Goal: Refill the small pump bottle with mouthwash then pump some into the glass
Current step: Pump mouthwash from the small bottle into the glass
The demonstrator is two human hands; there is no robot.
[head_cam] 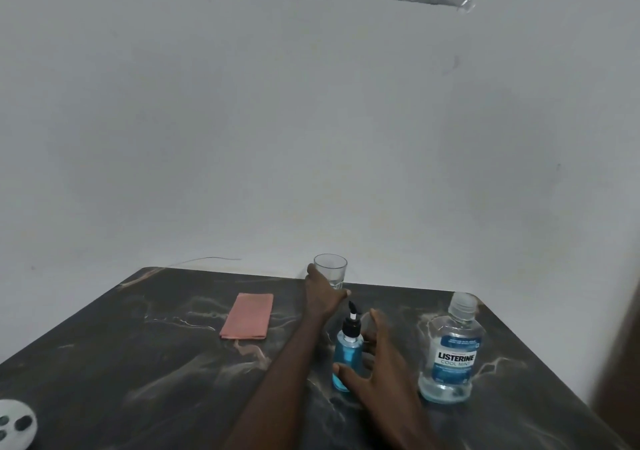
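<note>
Lower half of the clear drinking glass (pixel 330 274) hidden behind the left hand (pixel 323 293), white round device (pixel 15 423) cut by the left edge, small print on the large clear mouthwash bottle (pixel 450 349) unreadable

Open table (pixel 138 363) left of cloth (pixel 247 316).

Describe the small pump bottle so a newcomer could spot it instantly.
On the dark marbled table, look near the front, just left of the big clear Listerine bottle. The small pump bottle stands upright beside the right hand. Unlike its neighbours, it holds blue liquid under a black pump.
</note>
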